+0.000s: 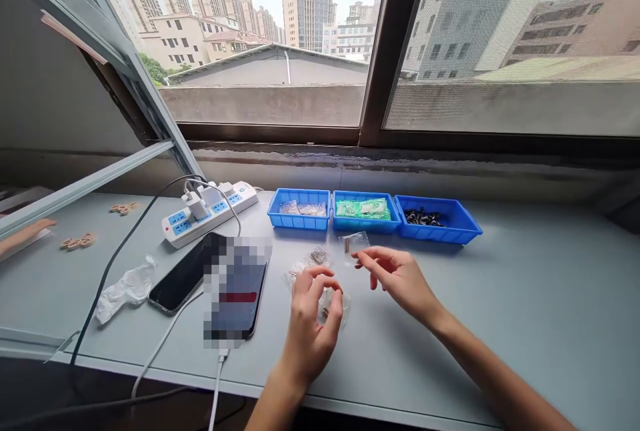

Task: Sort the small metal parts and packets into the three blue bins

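Observation:
My left hand (316, 324) is over the table near its front edge, its fingers curled with the thumb close to the fingertips; whether something small is between them is hidden. Small clear plastic bags (300, 269) with small items inside lie behind and beside it. My right hand (397, 277) is to the right, thumb and index finger together, beside a small clear bag (354, 242) holding brown pieces. What the right fingertips pinch, if anything, is too small to make out.
Three blue bins stand at the back: one with clear packets (303, 209), one with green packets (363, 209), one with black parts (424, 217). Leftward are a power strip (220, 209), two phones (185, 274), crumpled tissue (127, 289), cables and another person's hand (25, 236).

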`<move>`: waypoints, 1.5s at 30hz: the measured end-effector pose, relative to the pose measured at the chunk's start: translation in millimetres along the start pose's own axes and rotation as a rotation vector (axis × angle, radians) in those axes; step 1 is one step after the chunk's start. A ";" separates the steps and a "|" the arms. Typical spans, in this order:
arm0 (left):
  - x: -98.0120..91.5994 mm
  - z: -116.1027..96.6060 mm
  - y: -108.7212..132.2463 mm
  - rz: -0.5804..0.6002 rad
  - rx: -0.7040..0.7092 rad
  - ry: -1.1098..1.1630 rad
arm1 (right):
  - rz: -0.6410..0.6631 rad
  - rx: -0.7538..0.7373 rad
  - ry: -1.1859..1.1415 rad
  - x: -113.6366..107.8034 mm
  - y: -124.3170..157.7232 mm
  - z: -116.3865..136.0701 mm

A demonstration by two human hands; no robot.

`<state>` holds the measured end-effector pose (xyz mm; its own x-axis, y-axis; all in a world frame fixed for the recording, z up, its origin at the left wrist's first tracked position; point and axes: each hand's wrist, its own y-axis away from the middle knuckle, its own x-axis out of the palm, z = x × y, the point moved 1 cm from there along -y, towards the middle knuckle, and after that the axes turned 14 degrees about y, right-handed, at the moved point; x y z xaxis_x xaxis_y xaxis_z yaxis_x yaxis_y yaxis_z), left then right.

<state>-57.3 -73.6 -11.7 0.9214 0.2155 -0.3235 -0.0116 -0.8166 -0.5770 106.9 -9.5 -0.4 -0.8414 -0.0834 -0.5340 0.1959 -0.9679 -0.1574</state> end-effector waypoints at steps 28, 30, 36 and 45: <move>-15.7 2.4 3.5 -0.137 0.067 0.109 | 0.254 -0.228 0.720 24.0 -12.1 21.9; -16.1 1.0 2.5 -0.172 0.080 0.120 | 0.299 -0.195 0.734 26.4 -3.8 18.3; -15.9 1.0 -0.2 -0.195 0.071 0.117 | 0.321 -0.068 0.695 25.0 4.6 16.3; -11.1 3.5 -1.5 -0.117 0.029 0.049 | 0.275 -0.063 0.371 12.2 7.0 13.1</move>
<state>-68.9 -72.9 -9.8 0.9350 0.2813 -0.2160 0.0866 -0.7716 -0.6302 91.4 -20.4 2.9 -0.5194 -0.2334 -0.8220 0.4265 -0.9044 -0.0127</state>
